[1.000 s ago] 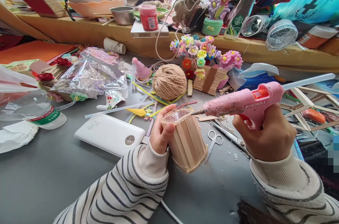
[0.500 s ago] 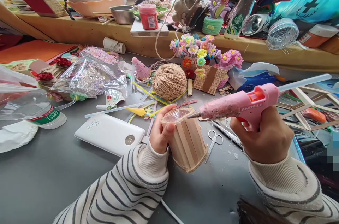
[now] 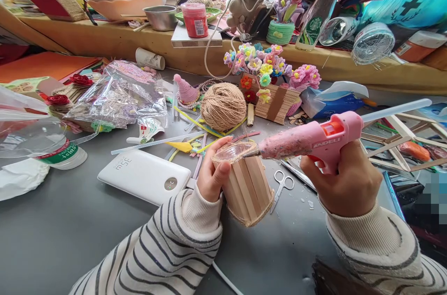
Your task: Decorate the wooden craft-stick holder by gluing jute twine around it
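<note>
My left hand (image 3: 214,171) is closed around a small cup (image 3: 247,188) covered in upright wooden sticks, with twine along both rims. The cup is tilted, its clear round end facing up. A pink hot glue gun (image 3: 314,139) is gripped in my right hand (image 3: 349,181), a clear glue stick (image 3: 398,112) jutting from its back. The gun's metal nozzle meets the twine-edged upper rim of the cup; I cannot see fresh glue there. From that rim a thin strand of twine runs up towards a ball of jute twine (image 3: 223,106) behind.
Small scissors (image 3: 282,188) lie right of the cup, and a white power bank (image 3: 145,177) lies left. Behind are bundled wooden sticks (image 3: 279,104), crocheted flowers (image 3: 261,64) and a plastic-wrapped bundle (image 3: 120,95). A plastic bottle (image 3: 70,153) lies far left; a wooden stick frame (image 3: 401,139) is at right.
My right hand and the glue gun have shifted slightly left and down, bringing the nozzle further over the cup's rim. My left hand and the cup stay in place.
</note>
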`<state>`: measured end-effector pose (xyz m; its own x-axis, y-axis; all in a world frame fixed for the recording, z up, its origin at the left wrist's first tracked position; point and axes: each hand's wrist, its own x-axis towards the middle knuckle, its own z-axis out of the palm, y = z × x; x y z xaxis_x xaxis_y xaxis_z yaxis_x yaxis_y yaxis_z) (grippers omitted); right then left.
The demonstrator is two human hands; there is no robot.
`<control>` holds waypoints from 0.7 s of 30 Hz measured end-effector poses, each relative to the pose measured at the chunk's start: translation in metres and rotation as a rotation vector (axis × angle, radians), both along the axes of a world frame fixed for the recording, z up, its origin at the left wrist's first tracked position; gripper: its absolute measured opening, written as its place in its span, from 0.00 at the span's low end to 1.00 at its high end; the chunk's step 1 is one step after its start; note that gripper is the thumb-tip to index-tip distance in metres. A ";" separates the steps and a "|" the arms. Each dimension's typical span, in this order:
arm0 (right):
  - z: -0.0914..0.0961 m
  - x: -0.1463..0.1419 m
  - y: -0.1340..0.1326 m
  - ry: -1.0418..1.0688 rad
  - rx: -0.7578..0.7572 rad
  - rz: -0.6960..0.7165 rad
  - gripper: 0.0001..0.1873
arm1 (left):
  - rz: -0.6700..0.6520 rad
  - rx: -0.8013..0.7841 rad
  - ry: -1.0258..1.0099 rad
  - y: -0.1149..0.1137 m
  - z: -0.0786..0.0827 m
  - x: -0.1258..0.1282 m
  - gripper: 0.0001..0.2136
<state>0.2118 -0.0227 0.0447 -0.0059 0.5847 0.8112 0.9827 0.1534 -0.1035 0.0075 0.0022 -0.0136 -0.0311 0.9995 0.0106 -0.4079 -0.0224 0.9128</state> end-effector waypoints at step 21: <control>0.005 0.003 0.003 0.016 0.024 0.012 0.07 | -0.007 -0.004 -0.009 0.000 0.001 0.000 0.38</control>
